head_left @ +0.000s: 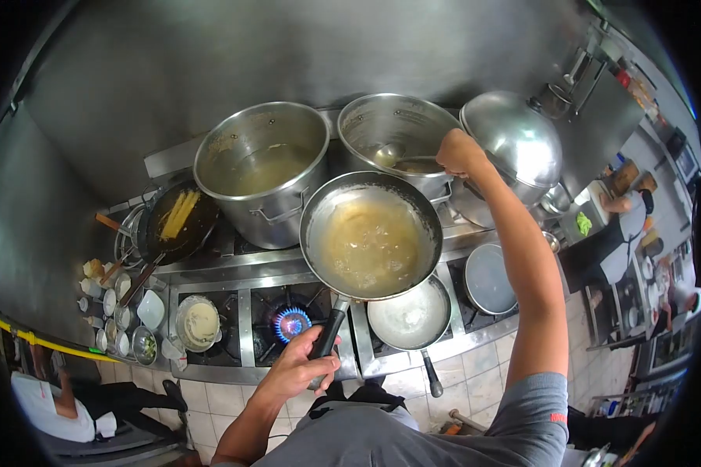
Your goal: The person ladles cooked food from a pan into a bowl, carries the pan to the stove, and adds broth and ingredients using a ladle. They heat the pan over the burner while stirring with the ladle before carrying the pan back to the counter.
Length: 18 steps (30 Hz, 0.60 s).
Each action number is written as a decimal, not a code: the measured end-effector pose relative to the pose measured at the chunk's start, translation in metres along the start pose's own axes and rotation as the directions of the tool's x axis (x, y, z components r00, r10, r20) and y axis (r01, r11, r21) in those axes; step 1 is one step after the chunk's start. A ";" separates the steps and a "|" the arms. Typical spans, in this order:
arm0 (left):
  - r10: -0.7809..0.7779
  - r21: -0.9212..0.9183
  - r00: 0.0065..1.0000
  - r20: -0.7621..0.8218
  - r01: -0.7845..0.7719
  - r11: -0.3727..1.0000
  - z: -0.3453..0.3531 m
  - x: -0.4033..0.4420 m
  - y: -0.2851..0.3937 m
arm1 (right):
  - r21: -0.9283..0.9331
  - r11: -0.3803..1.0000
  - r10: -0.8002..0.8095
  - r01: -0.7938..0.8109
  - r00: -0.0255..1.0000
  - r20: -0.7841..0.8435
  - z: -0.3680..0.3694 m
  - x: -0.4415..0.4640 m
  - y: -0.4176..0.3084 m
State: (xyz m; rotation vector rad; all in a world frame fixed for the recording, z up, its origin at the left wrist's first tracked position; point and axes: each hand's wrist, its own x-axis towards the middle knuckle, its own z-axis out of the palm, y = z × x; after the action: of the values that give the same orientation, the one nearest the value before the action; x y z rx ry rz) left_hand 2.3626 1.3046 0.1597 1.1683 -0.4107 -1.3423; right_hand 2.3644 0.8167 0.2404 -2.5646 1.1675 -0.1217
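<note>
My left hand is closed round the black handle of a frying pan, which is lifted above the stove and has pale yellowish liquid in it. Over the rim of the middle stockpot, my right hand grips a ladle, whose bowl shows inside that pot. Left of it stands another large pot with cloudy liquid. A blue flame burns on the burner left of the raised pan's handle.
A domed lid covers the right pot. A dark pan with yellow food, small containers, a pale bowl and two pans are around the stove. People stand at far left and right.
</note>
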 end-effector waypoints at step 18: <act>0.064 -0.061 0.996 0.069 -0.060 0.996 -0.022 -0.007 -0.025 | 0.532 0.846 0.016 0.023 0.998 -0.069 -0.144 -0.256 0.002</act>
State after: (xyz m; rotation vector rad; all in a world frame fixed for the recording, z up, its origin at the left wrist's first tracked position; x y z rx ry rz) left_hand 2.3645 1.3250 0.1323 1.0534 -0.4522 -1.3362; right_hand 2.1636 0.9702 0.3901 -2.0784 0.9780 -0.4732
